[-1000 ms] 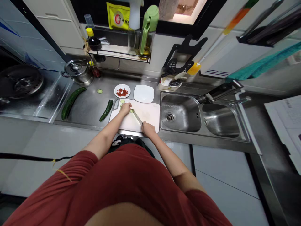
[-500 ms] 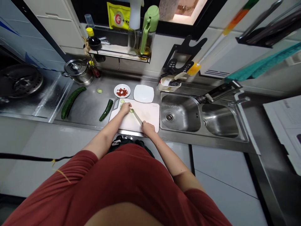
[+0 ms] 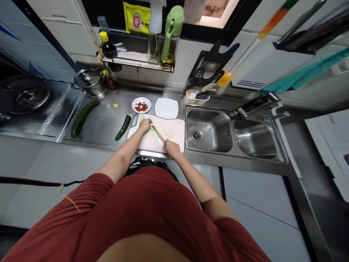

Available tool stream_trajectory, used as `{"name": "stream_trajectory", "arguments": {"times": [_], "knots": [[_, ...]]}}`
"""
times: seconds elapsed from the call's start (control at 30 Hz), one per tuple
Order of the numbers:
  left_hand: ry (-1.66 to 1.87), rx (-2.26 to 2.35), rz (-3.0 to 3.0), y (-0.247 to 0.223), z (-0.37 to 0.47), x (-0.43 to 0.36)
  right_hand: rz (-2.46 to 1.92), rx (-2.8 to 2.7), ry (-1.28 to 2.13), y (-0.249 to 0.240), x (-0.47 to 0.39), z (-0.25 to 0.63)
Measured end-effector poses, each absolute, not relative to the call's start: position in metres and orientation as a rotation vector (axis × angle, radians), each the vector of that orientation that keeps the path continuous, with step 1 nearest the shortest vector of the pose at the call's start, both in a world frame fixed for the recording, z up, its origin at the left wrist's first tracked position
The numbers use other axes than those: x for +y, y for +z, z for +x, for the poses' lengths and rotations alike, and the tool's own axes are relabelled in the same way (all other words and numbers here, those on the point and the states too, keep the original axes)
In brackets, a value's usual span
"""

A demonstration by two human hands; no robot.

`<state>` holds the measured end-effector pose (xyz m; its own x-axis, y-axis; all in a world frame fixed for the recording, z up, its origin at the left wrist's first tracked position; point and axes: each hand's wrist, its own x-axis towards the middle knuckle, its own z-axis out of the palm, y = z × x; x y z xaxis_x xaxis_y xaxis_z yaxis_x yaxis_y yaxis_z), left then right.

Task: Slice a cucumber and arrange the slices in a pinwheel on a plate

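My right hand (image 3: pixel 171 148) is wrapped round the handle of a knife (image 3: pixel 159 136), whose blade points up and left over the white cutting board (image 3: pixel 169 133). A round cucumber slice (image 3: pixel 153 128) is at the blade's tip. Left of the tip, my left hand (image 3: pixel 145 124) rests over the board with its fingers curled; what they hold, if anything, is hidden. Another pale green slice (image 3: pixel 141 117) lies on the board just above that hand. A short dark green cucumber piece (image 3: pixel 123 127) is on the steel counter left of the board.
Behind the board are a plate (image 3: pixel 141 105) with chopped red pieces and a white square plate (image 3: pixel 166 108). A long cucumber (image 3: pixel 83 118), a lidded pot (image 3: pixel 90 83) and a cucumber end (image 3: pixel 115 105) stand or lie at left. A double sink (image 3: pixel 209 129) adjoins the board's right side.
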<state>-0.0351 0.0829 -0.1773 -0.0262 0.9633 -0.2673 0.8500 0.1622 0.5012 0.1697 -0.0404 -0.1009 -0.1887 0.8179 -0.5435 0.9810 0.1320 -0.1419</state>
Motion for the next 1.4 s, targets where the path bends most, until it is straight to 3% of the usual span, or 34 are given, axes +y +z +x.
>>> {"name": "stream_trajectory", "arguments": {"times": [1.4], "knots": [[0.254,1.903,1.683,-0.172,-0.035,0.081,1.724,2.016,-0.714,-0.100,-0.061,0.185]]}}
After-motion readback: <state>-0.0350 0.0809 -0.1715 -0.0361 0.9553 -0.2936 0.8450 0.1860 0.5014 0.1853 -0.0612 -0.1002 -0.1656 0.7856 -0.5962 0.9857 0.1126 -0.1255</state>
